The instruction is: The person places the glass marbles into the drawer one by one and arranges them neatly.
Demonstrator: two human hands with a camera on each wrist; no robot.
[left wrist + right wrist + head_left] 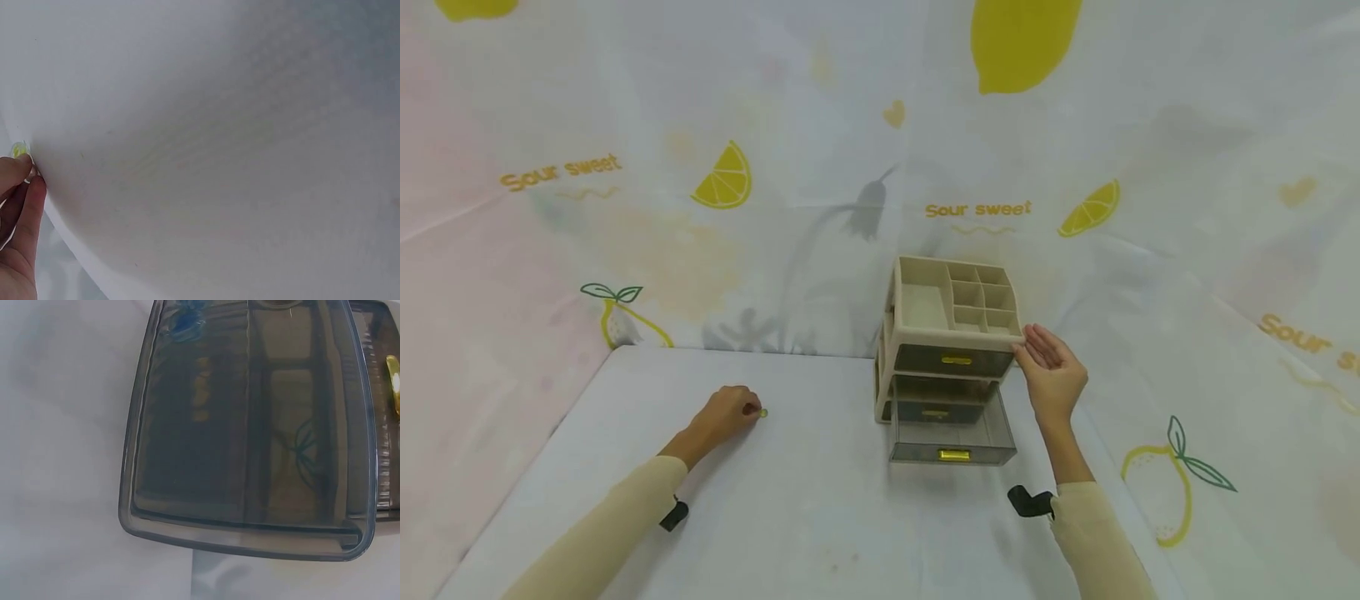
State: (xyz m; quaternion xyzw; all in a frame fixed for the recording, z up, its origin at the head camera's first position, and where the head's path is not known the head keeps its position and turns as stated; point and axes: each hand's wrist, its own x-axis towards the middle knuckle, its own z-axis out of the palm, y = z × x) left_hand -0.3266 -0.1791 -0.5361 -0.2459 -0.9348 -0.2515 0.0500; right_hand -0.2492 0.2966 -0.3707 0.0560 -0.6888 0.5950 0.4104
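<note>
In the head view my left hand reaches low over the left part of the white table, pinching a small round marble between thumb and fingertips. The left wrist view shows this marble as clear with yellow inside. My right hand holds the front right corner of a cream drawer organizer, thumb at the front and fingers along the side. Its lower smoky see-through drawer with a gold handle stands pulled out. The drawer fills the right wrist view, where the hand is hidden.
The organizer's top drawer is closed, below a top tray divided into several compartments. Behind the white table hangs a lemon-print cloth. A black strap end sticks out from the right sleeve.
</note>
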